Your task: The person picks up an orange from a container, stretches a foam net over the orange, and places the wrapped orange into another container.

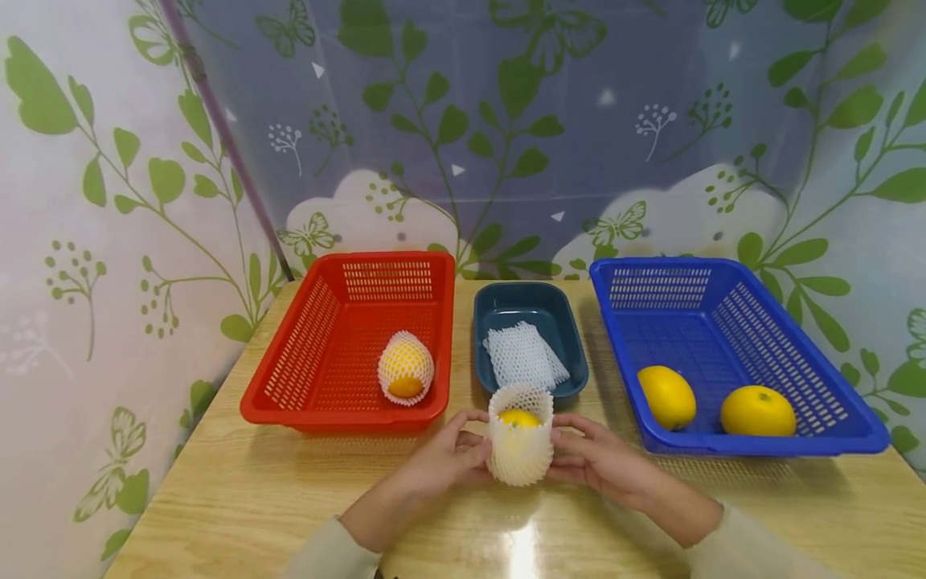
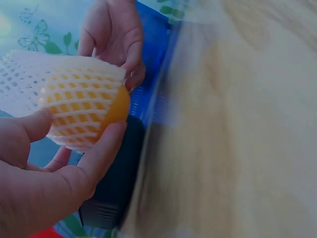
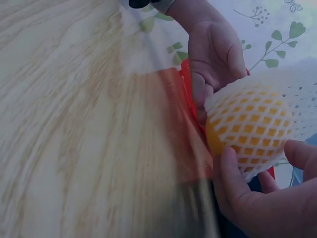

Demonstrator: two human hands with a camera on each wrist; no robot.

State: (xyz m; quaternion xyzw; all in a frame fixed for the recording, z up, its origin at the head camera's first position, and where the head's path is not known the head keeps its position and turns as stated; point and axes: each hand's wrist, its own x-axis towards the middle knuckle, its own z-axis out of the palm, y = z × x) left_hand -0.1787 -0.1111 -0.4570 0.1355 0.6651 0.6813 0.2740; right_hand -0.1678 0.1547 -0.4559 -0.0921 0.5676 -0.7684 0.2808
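A yellow-orange citrus fruit (image 1: 520, 419) sits inside a white foam net sleeve (image 1: 519, 458) held above the front of the table. My left hand (image 1: 450, 458) grips the sleeved fruit from the left, thumb and fingers curved round it. From the opposite side my right hand (image 1: 596, 458) holds it too. In the left wrist view the net (image 2: 79, 106) is stretched over the fruit, and bare orange peel (image 2: 118, 106) shows at one end. The right wrist view shows the sleeve's loose end (image 3: 299, 101) reaching past the fruit.
At left, a red basket (image 1: 347, 416) contains one fruit (image 1: 406, 370) in a foam net. Folded foam nets (image 1: 524, 354) lie in a dark teal tray (image 1: 499, 295) at centre. Two bare fruits (image 1: 665, 397) rest in the blue basket (image 1: 817, 445) at right. A patterned curtain (image 1: 448, 121) hangs behind the table.
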